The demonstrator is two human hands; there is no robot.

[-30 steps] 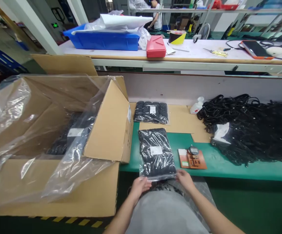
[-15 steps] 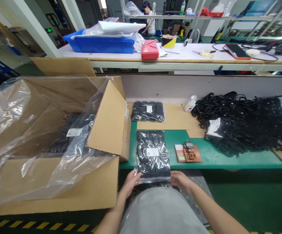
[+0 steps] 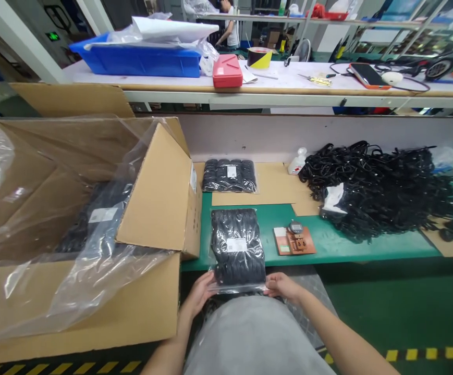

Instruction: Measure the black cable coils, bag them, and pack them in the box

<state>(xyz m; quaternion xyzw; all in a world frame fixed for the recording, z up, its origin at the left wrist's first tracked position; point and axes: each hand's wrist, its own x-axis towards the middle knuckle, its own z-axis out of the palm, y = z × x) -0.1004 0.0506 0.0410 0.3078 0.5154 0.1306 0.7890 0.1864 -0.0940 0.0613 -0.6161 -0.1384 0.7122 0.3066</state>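
Note:
A clear plastic bag of black rubber rings [image 3: 237, 246] with a white label lies on the green bench, its near edge hanging over the front. My left hand [image 3: 199, 292] pinches the bag's near left corner. My right hand [image 3: 282, 286] pinches the near right corner. A second filled bag [image 3: 229, 175] lies farther back on a cardboard sheet. More labelled bags sit inside the large open cardboard box [image 3: 159, 208] at my left, under a loose clear liner [image 3: 54, 219].
A big heap of loose black rings [image 3: 378, 187] covers the right of the bench. A small gauge on an orange plate [image 3: 294, 239] stands beside the bag. A white bottle [image 3: 297, 160] is behind. The rear shelf holds a blue bin [image 3: 140, 57], a red box [image 3: 227, 73] and tape.
The view has shifted right and down a little. Both hands have stayed on the bag's near edge, closing in on its corners; the bag sits slightly nearer to me.

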